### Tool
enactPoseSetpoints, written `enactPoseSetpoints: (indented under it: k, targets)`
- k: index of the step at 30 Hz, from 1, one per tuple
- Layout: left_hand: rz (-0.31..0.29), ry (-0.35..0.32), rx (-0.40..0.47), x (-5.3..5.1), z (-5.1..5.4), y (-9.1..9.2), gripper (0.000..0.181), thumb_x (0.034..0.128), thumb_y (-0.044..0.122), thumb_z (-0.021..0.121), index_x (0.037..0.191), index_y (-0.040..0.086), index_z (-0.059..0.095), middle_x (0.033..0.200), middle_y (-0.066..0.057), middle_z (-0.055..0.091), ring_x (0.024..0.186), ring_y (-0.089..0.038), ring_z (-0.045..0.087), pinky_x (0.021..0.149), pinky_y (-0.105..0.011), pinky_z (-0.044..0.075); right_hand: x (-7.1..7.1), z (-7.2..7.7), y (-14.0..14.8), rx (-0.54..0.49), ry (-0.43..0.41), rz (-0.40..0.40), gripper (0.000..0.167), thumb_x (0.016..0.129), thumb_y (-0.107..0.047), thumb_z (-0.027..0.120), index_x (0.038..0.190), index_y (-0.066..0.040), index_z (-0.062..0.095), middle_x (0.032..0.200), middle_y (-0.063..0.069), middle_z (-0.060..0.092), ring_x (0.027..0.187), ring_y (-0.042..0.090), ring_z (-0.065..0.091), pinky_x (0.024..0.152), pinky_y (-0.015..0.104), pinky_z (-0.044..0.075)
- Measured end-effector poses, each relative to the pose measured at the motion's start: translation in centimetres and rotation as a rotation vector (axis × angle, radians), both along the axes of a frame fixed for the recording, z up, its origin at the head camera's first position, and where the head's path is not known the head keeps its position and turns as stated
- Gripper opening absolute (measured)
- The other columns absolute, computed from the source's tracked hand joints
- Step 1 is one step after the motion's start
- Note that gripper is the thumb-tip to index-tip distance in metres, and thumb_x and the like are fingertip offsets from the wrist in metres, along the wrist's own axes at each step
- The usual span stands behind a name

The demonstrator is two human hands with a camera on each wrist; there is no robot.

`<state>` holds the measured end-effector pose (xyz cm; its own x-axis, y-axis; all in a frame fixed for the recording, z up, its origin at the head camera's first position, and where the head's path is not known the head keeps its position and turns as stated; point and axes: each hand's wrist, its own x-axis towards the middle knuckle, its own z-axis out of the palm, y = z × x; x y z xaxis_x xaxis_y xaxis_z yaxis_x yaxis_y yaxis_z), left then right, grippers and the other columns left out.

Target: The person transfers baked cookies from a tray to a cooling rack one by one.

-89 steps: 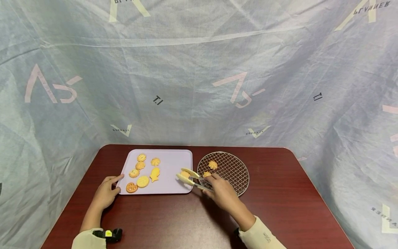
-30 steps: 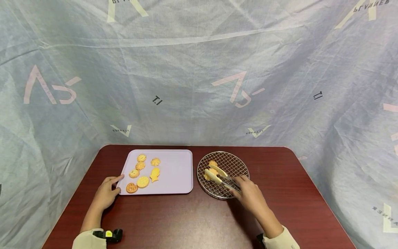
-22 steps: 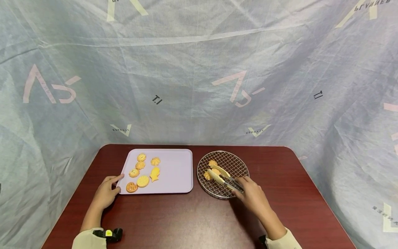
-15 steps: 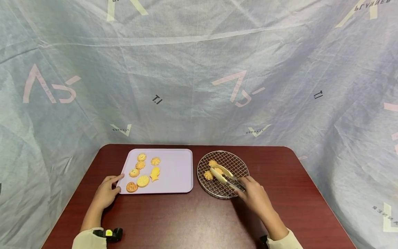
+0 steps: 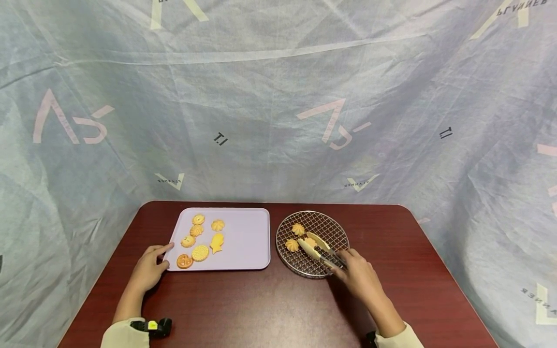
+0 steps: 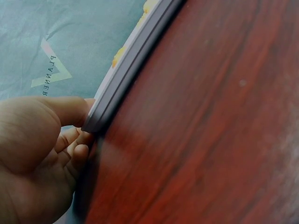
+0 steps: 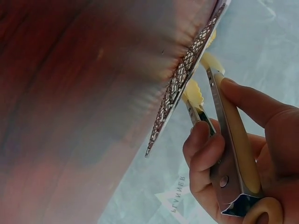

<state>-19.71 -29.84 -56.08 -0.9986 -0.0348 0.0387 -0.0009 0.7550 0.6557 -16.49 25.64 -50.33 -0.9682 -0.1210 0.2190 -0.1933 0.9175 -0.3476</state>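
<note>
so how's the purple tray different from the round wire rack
The tray is a pale purple rectangle with rounded corners; the rack is round and metallic. The tray's surface is solid, while the rack is open mesh. Seven cookies lie on the tray, fewer on the rack. Both share the same dark red table.

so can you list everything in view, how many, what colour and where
table: 1, reddish brown, across the foreground
tray: 1, lilac, left on the table
cookies on tray: 7, yellow to brown, mostly its left half
rack: 1, silvery, right of the tray
tongs: 1, silvery with pale yellow tips, over the rack
cookies on rack: 3, golden, one between the tongs' tips
backdrop cloth: 1, grey-blue, behind the table
wrist cameras: 2, black, both wrists
sleeves: 2, cream, both arms
left hand: 1, bare, at tray's corner
right hand: 1, bare, gripping tongs
</note>
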Motion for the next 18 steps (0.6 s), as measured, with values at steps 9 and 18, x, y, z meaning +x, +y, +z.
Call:
enactPoseSetpoints:
  k: [9,18]
  targets:
    - [-0.002,0.005,-0.002,0.02,0.06,0.02,0.055,0.0915,-0.004,0.058,0.146,-0.006,0.052,0.133,-0.032,0.048,0.107,-0.04,0.053,0.088,-0.055,0.044,-0.02,0.14,0.22,0.014,-0.009,0.002,0.046,0.085,-0.023,0.085,0.123,-0.001,0.071,0.11,0.016,0.066,0.084,0.036,0.069,0.069,0.054,0.055]
    - [0.002,-0.002,0.005,0.0,0.06,0.03,0.055,0.0917,-0.004,0.058,0.147,-0.006,0.052,0.134,-0.032,0.048,0.109,-0.041,0.053,0.09,-0.057,0.043,0.12,0.77,0.12,-0.005,0.05,0.021,0.045,0.081,-0.019,0.087,0.119,0.0,0.071,0.109,0.017,0.067,0.081,0.032,0.068,0.068,0.052,0.055]
